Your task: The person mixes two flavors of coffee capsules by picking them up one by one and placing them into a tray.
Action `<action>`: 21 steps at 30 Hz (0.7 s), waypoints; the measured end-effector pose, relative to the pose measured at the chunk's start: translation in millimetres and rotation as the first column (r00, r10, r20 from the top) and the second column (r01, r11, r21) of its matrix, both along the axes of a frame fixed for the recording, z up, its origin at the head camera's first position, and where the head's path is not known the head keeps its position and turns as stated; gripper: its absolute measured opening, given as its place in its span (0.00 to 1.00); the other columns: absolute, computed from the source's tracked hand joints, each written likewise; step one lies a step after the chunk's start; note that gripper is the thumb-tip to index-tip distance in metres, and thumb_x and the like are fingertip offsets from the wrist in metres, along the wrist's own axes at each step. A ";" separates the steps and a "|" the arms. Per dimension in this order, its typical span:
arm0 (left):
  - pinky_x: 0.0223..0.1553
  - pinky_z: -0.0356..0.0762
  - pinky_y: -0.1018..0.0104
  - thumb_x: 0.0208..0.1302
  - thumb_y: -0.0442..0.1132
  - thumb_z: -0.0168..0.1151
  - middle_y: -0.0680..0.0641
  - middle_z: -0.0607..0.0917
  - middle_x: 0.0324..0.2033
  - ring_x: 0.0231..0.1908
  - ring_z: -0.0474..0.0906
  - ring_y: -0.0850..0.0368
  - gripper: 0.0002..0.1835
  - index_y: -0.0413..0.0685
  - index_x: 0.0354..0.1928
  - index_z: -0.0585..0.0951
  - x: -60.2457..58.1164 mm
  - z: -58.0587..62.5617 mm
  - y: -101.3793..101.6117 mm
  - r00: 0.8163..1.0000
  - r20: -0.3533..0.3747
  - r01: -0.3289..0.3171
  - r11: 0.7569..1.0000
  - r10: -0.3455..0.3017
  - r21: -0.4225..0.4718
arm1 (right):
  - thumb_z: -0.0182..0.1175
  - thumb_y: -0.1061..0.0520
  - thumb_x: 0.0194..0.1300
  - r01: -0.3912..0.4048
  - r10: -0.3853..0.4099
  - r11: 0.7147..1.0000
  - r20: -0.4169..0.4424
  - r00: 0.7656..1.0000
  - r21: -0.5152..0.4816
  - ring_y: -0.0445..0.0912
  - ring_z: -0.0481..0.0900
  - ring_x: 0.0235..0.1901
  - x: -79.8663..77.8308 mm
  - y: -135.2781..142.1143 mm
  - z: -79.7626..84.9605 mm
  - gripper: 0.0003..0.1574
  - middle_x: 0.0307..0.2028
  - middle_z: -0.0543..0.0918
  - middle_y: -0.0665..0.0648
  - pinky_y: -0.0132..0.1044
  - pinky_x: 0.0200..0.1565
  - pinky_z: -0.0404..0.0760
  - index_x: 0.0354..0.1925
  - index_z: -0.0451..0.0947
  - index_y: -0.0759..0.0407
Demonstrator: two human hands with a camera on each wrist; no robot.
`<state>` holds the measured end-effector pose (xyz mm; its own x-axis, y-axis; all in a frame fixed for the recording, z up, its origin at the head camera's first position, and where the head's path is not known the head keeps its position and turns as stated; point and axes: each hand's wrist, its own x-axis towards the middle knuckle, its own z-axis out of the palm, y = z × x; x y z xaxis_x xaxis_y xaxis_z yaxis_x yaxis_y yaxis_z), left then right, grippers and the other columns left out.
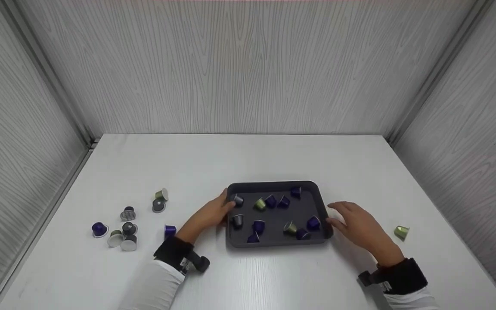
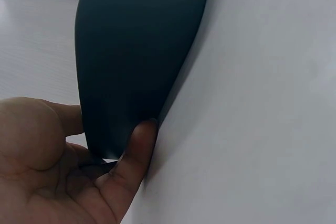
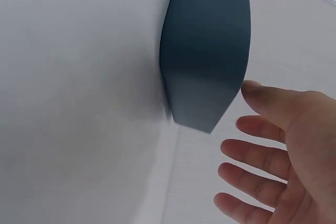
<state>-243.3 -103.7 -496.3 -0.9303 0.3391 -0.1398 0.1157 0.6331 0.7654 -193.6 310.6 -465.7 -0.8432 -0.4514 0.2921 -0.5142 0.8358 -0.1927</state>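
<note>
A dark grey rectangular tray (image 1: 274,221) lies on the white table with several coffee capsules scattered in it: purple (image 1: 313,223), green (image 1: 260,204) and grey (image 1: 237,221). My left hand (image 1: 207,215) grips its left end, the thumb at the rim and the other fingers under the edge; the left wrist view shows the tray's outer wall (image 2: 136,51) between them. At the right end, my right hand (image 1: 358,226) has its thumb tip right at the rim. Its other fingers (image 3: 252,179) are spread apart and lie off the tray wall (image 3: 205,51).
Left of the tray, more capsules lie on the table, among them a purple one (image 1: 99,229), a grey one (image 1: 159,205) and a purple one (image 1: 170,231) near my left wrist. One green capsule (image 1: 401,232) lies beyond my right hand. Panel walls (image 1: 239,69) enclose the table.
</note>
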 end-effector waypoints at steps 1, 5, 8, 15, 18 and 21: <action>0.59 0.68 0.48 0.78 0.48 0.45 0.32 0.67 0.66 0.57 0.73 0.42 0.36 0.38 0.76 0.45 -0.2 0.0 0.2 1.000 0.013 -0.006 1.000 0.006 -0.002 | 0.65 0.49 0.66 0.010 -0.010 1.000 -0.003 1.000 0.003 0.58 0.77 0.55 -0.1 3.7 -1.0 0.25 0.53 0.81 0.61 0.53 0.54 0.76 0.57 0.76 0.60; 0.60 0.68 0.48 0.78 0.48 0.44 0.32 0.66 0.67 0.59 0.72 0.41 0.36 0.38 0.76 0.45 -1.1 -0.5 0.8 1.000 0.020 -0.011 1.000 0.011 -0.012 | 0.66 0.49 0.65 0.048 -0.048 0.999 0.003 0.999 0.012 0.61 0.74 0.56 -1.0 17.0 -4.8 0.28 0.54 0.79 0.64 0.57 0.56 0.73 0.58 0.75 0.62; 0.61 0.67 0.48 0.78 0.48 0.44 0.32 0.66 0.67 0.59 0.72 0.42 0.36 0.38 0.76 0.46 -1.1 -1.2 1.1 1.000 0.011 -0.010 1.000 0.010 -0.024 | 0.66 0.49 0.65 0.068 -0.068 0.997 0.014 0.998 0.027 0.64 0.72 0.58 -1.5 25.7 -8.2 0.32 0.56 0.76 0.66 0.60 0.57 0.70 0.61 0.72 0.63; 0.59 0.69 0.49 0.78 0.48 0.44 0.31 0.68 0.66 0.55 0.74 0.41 0.36 0.37 0.76 0.46 0.3 0.5 1.3 1.000 -0.006 -0.004 0.999 0.004 -0.031 | 0.64 0.45 0.65 0.138 -0.143 0.986 0.056 0.988 0.090 0.69 0.65 0.61 0.5 41.8 -10.9 0.42 0.61 0.70 0.73 0.66 0.59 0.64 0.68 0.65 0.65; 0.58 0.70 0.49 0.78 0.48 0.44 0.31 0.69 0.65 0.55 0.75 0.41 0.35 0.37 0.76 0.47 0.8 0.6 0.6 1.000 -0.018 0.002 1.000 -0.003 -0.023 | 0.61 0.40 0.66 0.190 -0.203 0.972 0.084 0.975 0.141 0.71 0.62 0.63 0.6 47.6 -10.1 0.45 0.63 0.67 0.74 0.71 0.57 0.61 0.69 0.62 0.65; 0.58 0.70 0.49 0.78 0.47 0.44 0.31 0.69 0.65 0.55 0.75 0.41 0.35 0.36 0.76 0.47 0.1 -0.1 0.4 1.000 -0.024 0.006 1.000 -0.006 -0.020 | 0.54 0.32 0.67 0.253 -0.285 0.949 0.169 0.944 0.188 0.74 0.55 0.66 0.7 53.8 -9.1 0.50 0.68 0.61 0.73 0.77 0.57 0.54 0.72 0.57 0.62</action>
<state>-243.2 -103.3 -496.4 -0.9315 0.3419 -0.1243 0.1375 0.6474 0.7497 -192.8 364.4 -474.8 -0.9722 -0.2275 0.0556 -0.2326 0.9656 -0.1164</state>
